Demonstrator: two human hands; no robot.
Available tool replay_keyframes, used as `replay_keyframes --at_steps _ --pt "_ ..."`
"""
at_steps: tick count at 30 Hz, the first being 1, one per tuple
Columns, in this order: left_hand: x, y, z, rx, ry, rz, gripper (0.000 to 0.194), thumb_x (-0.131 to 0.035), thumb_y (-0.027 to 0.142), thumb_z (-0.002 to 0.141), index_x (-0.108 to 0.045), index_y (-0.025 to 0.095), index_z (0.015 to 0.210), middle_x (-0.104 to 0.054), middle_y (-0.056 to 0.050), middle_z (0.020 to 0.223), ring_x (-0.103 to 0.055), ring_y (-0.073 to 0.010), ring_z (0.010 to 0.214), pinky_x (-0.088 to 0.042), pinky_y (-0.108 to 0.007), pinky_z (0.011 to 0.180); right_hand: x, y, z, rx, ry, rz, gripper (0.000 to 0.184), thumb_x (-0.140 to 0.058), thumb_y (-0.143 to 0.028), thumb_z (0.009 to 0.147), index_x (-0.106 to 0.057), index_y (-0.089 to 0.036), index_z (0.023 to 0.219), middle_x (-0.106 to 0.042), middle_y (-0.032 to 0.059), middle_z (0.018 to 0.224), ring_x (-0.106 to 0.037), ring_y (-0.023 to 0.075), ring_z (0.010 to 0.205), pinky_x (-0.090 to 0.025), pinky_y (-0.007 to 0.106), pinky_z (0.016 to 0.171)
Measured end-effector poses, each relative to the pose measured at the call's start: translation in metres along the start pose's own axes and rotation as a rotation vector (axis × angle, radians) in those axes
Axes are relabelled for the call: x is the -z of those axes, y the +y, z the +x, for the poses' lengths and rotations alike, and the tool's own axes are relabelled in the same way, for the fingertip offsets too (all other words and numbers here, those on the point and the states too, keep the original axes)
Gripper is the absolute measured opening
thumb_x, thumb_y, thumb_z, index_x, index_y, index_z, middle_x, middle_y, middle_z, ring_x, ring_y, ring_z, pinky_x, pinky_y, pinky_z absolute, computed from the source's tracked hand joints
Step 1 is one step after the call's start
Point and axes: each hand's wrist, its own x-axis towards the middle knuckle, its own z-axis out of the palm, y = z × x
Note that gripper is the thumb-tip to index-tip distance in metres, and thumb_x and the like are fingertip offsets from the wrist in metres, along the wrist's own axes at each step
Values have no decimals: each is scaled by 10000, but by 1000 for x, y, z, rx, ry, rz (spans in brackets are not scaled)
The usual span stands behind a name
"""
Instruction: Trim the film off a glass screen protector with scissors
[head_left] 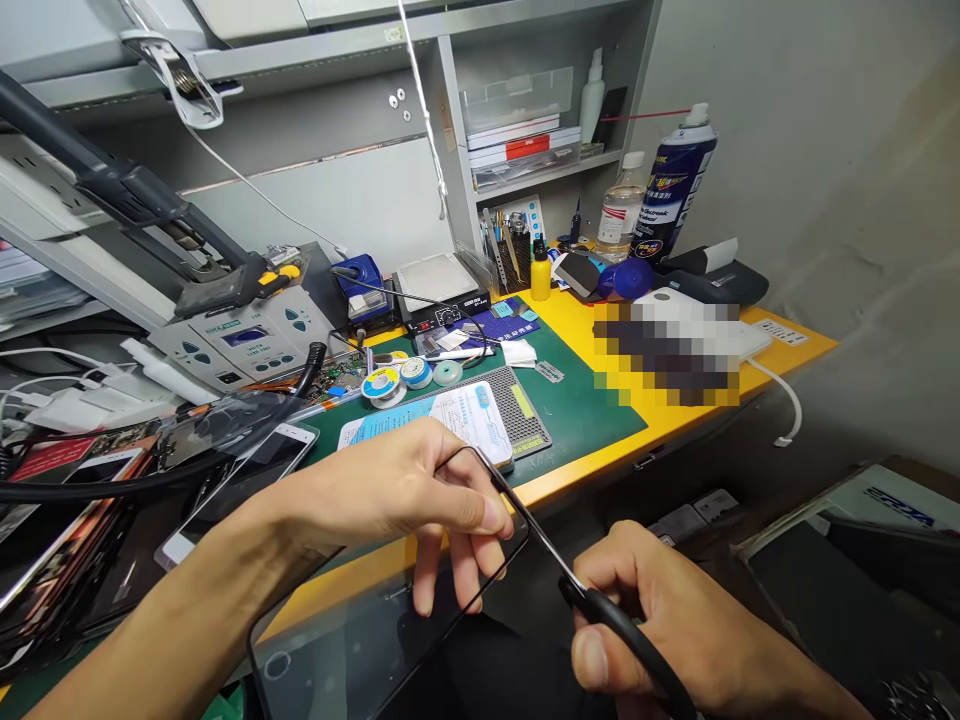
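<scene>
Left grip [420, 480] on clear, black-rimmed, round-cornered panel [352, 650]

Light across the yellow desk [784, 350] is bright and fairly even, seeming to fall from above, though its source can't be made out. The left hand [405, 490] and right hand [637, 600] are well lit, with soft shading underneath. Below the desk edge, the lower right sinks into gloom and detail is lost. Faint reflections and pale specks show on the clear panel [322, 665] at bottom centre. The grey wall [825, 170] at upper right looks soft. Wide-angle stretching slants the shelves [337, 62] and elongates both forearms. Coarse pixelation hides a patch right of centre.
</scene>
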Motion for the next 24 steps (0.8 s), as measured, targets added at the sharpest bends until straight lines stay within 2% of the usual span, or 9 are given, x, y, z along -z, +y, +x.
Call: replay_keyframes --at_steps 12,18,24 --pt "-2 6 4 9 -19 -6 133 -691 219 852 -762 115 806 -787 -121 775 -748 -221 582 -543 -216 389 5 0 -3 -34 -12 -10 525 -851 -539 679 -525 -145 563 -556 -19 486 -484 66 416 -293 144 365" --pt "0 7 5 18 -29 24 127 -678 205 871 -753 109 836 -791 -132 807 -748 -206 592 -557 -207 429 4 3 0 24 -11 3 503 -827 -505 718 -524 -140 552 -577 -2 503 -490 65 408 -295 139 365" --pt "0 8 5 20 -25 45 140 -683 223 878 -770 121 838 -794 -125 810 -749 -193 610 -561 -201 456 4 6 0 0 6 -2 479 -814 -474 743 -537 -135 549 -574 -4 491 -489 67 396 -316 142 358"
